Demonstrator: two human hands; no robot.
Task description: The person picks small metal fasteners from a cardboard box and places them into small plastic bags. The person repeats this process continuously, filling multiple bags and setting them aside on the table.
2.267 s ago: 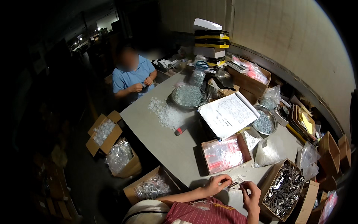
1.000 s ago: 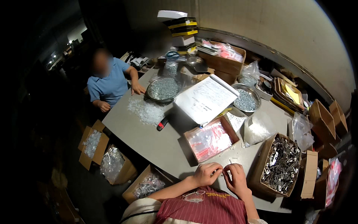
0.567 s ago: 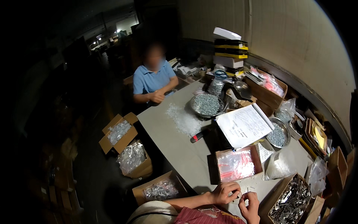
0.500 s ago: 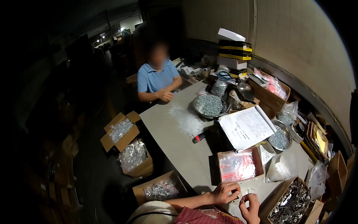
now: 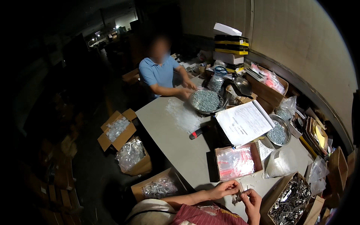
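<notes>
At the near edge of the table, my left hand (image 5: 226, 188) is closed, thumb and fingers pinched together. My right hand (image 5: 252, 201) is beside it, its fingers also pinched. Between the two fingertips hangs a small greyish, glinting thing (image 5: 236, 198), too small and blurred to name. Just beyond my hands stands a cardboard box of clear plastic bags (image 5: 235, 163) with red strips. To the right of my right hand is a carton of dark and silvery metal parts (image 5: 290, 202). A few small pale pieces lie on the tabletop near my fingers.
Across the table (image 5: 161, 131), a person in a blue shirt (image 5: 159, 77) reaches to a bowl of screws (image 5: 206, 100). A clipboard (image 5: 243, 122), a red-and-black-handled tool (image 5: 198, 132) and a second metal bowl (image 5: 279, 131) lie between. Open cartons (image 5: 118, 131) stand left of the table.
My hands have come closer together, and the greyish thing now shows between them. The other person's hands have moved apart and over to the bowl of screws. My view has shifted slightly.
</notes>
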